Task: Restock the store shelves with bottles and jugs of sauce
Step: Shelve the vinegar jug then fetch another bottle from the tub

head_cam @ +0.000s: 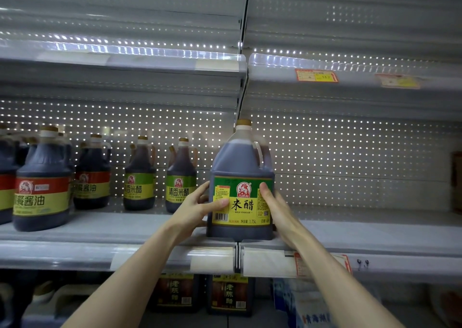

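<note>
Head view: left hand (197, 206) and right hand (276, 210) clasp the vinegar jug (240, 162) from either side (thumbs across its label), upright at the shelf (100, 227) front edge. Farther back, leftward, stand smaller bottles (138, 175).

Up and right of the grip, an orange price tag (316, 75) sits near a blurred yellow tag (397, 81). Just below the grip hang a left paper strip (212, 262) and a right paper strip (265, 265). Lower right lies a blue-and-white bag (310, 310).
</note>
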Motion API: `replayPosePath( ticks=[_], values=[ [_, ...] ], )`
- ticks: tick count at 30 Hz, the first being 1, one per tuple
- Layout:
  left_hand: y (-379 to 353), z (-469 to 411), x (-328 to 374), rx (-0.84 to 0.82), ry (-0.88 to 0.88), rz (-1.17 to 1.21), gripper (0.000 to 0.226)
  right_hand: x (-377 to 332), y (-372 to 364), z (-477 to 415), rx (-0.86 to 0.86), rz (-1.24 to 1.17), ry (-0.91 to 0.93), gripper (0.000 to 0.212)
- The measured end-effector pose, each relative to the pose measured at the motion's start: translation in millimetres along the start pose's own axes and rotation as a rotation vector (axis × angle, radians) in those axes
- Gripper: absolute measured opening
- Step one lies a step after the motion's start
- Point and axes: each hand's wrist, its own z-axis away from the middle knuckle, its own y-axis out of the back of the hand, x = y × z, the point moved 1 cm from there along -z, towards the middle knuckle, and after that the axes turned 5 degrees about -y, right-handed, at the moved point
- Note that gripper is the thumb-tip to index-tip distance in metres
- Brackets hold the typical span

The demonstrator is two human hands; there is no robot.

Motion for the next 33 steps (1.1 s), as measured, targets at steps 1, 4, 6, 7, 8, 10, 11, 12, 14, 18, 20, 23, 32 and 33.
replayPosePath(
  ticks=[1,4,6,7,8,10,11,12,14,18,20,23,32,33],
  values=[
    [-1,0,1,-0.003,0.000,0.003,0.073,0,0,0,0.002,0.005,0.000,0.049],
    [-2,0,2,-0.006,0.001,0.017,0.065,0,0,-1,0.005,0.019,0.011,0.048],
    [-2,1,2,-0.005,-0.003,0.023,0.061,-1,0,-1,0.002,0.026,0.014,0.045],
    [-2,2,2,-0.006,-0.005,0.025,0.060,-1,0,-1,0.003,0.026,0.011,0.044],
    [-2,2,2,-0.009,-0.006,0.027,0.059,-1,0,-1,0.005,0.022,0.008,0.044],
    [-2,3,2,-0.013,-0.006,0.028,0.058,-1,0,0,0.007,0.021,0.005,0.043],
    [-2,3,3,-0.013,-0.006,0.028,0.059,-2,-1,1,0.007,0.020,0.006,0.042],
    [-2,2,3,-0.012,-0.006,0.027,0.061,-3,-1,1,0.010,0.017,0.009,0.041],
    [-3,2,2,-0.007,-0.002,0.027,0.064,-3,-1,2,0.019,0.016,0.013,0.039],
    [-3,2,2,-0.002,0.007,0.017,0.068,-3,-1,3,0.019,0.024,-0.003,0.040],
    [-3,2,2,-0.004,0.013,0.011,0.070,-3,-2,4,0.015,0.026,-0.006,0.040],
    [-3,2,4,0.001,0.021,0.003,0.075,-6,-3,5,0.014,0.037,-0.002,0.045],
    [1,4,14,0.031,0.068,-0.035,0.093,-27,-1,17,0.087,0.071,-0.002,0.051],
    [3,6,19,0.049,0.056,-0.037,0.094,-34,0,20,0.109,0.086,0.008,0.055]
  ],
)
